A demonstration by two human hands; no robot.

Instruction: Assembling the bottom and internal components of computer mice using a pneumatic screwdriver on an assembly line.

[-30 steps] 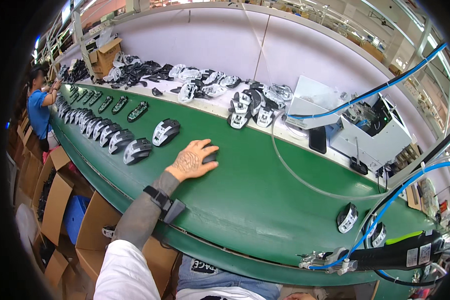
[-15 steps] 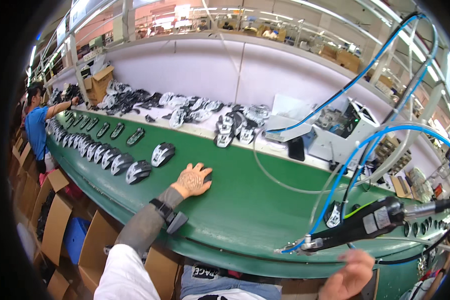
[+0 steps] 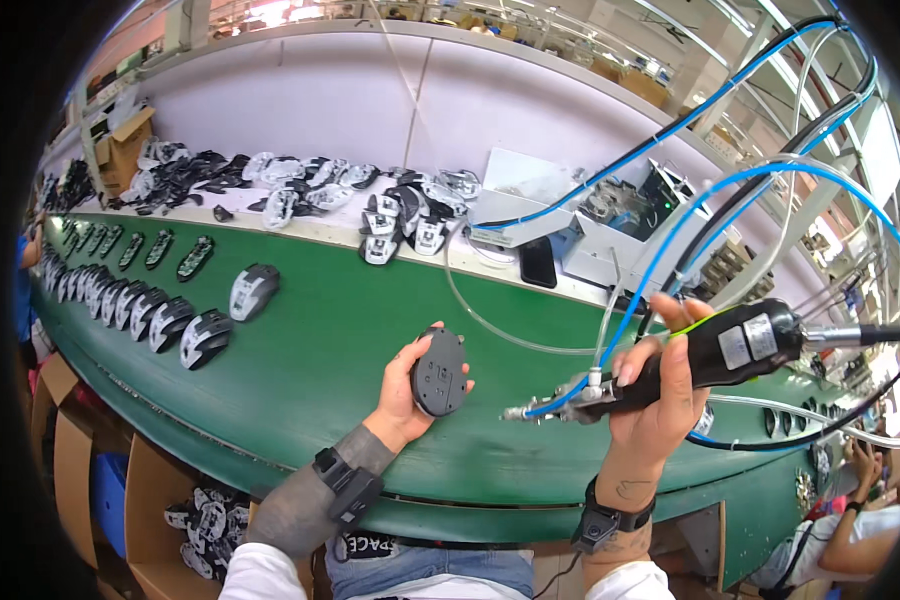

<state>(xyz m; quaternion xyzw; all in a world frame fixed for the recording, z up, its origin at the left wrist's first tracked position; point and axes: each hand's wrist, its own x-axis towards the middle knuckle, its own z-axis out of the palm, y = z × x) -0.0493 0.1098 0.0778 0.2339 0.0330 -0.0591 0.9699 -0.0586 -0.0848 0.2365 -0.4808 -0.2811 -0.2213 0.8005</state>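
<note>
My left hand (image 3: 396, 402) holds a computer mouse (image 3: 439, 374) above the green belt, thumb and fingers gripping its sides. The mouse's dark grey underside, with small holes in it, is turned up. To the right, my right hand (image 3: 656, 410) is wrapped round a black electric screwdriver (image 3: 735, 352). A blue hose joins its metal front end, and a dark cable leaves the back. Its tip points left, toward the mouse, with a gap between them. The silver and black mouse (image 3: 255, 292) nearest my left hand rests on the belt.
A row of mice (image 3: 135, 312) and several open mouse bases (image 3: 158, 248) line the belt's left. Loose shells (image 3: 395, 222) lie on the back ledge near a white machine (image 3: 610, 250) and a phone (image 3: 538, 262). Hoses loop at right. A co-worker (image 3: 838, 530) sits at the lower right.
My left hand has lifted the mouse from the belt and turned its underside up. My right hand, empty before, has taken hold of the screwdriver and raised it. The view has shifted right.
</note>
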